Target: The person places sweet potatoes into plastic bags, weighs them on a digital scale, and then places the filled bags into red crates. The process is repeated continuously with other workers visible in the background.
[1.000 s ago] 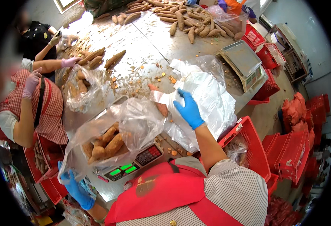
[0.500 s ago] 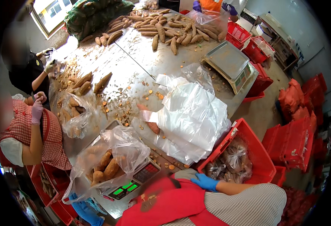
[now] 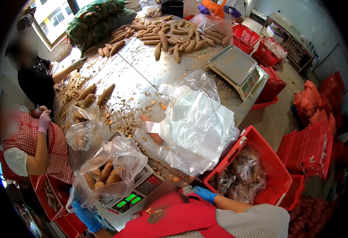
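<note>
A clear plastic bag (image 3: 126, 152) of sweet potatoes (image 3: 111, 174) rests on a digital scale (image 3: 140, 190) with lit green displays. My left hand (image 3: 86, 216), in a blue glove, is at the bag's lower left edge. Its fingers look closed on the film, partly hidden by it. My right hand (image 3: 205, 194), also blue-gloved, lies with fingers stretched out at the table's near edge, beside a red crate (image 3: 275, 182) of filled clear bags (image 3: 247, 166). Nothing shows in it. Beyond it spreads a pile of white plastic bags (image 3: 197, 123), with a reddish sweet potato (image 3: 155, 137) by its left edge.
Loose sweet potatoes (image 3: 170, 37) heap at the table's far end beside a green net sack (image 3: 96, 23). A second scale (image 3: 235, 63) stands far right. Cut scraps (image 3: 108, 117) litter the metal table (image 3: 130, 91). Two co-workers are at the left, another at the far end.
My left hand has risen along the bag's edge. My right hand has shifted a little left. The co-worker in black at the left has stretched an arm over the table.
</note>
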Demonstrator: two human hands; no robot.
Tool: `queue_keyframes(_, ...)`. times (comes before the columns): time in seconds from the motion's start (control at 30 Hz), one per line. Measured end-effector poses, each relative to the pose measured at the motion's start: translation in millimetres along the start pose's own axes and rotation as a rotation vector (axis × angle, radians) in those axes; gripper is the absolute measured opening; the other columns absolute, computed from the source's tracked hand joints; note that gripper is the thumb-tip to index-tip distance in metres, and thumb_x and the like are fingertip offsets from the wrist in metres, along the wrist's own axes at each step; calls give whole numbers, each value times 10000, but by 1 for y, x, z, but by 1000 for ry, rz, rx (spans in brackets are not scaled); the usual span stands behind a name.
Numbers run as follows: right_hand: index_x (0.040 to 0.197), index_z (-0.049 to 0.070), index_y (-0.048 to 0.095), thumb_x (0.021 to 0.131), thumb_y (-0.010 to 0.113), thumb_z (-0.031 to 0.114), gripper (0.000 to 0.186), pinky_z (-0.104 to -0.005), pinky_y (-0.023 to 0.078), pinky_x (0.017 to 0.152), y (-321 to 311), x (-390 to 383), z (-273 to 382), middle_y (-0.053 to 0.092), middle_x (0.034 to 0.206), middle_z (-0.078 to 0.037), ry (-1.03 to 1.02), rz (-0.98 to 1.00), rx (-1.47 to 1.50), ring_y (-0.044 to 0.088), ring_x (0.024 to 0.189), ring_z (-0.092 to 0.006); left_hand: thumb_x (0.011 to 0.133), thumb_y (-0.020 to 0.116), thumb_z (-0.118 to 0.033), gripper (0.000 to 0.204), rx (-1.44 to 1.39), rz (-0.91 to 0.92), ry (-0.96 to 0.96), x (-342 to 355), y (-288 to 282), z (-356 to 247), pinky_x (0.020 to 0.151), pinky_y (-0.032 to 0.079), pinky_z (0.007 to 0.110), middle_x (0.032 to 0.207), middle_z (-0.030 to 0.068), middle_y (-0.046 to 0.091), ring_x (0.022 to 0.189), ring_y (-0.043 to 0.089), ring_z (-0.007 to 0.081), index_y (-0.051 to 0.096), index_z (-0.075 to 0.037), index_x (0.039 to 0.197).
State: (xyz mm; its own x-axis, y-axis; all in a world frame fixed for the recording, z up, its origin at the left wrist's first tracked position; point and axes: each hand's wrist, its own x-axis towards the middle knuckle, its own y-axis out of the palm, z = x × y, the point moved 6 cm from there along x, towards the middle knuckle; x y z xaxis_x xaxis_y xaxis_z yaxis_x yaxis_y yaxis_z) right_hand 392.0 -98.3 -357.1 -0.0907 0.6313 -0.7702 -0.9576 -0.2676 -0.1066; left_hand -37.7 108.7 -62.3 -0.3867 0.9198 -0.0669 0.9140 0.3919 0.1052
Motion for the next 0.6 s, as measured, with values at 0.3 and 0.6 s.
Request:
queue_keyframes(0.3, 1288, 75, 448, 926, 415, 378, 473, -329, 397, 929, 2, -46, -81, 511, 1244, -121, 215, -336, 863, 498, 1116, -224, 933, 388, -305, 522, -283, 178, 39, -34, -5, -14, 1025, 305, 363, 1342, 149, 392, 1222, 396, 219, 333, 13, 1343)
queue_keyframes(0.6, 1198, 21, 523, 865, 491, 179, 369, -295, 426, 894, -7, -104, -93, 585, 1128, -110, 298, -386, 1100, 561, 1023, -199, 800, 605, -443, 687, 703, -47, 803, -75, 37, -129, 1004, 354, 345, 1289, 244, 426, 1123, 495, 307, 414, 17, 1273)
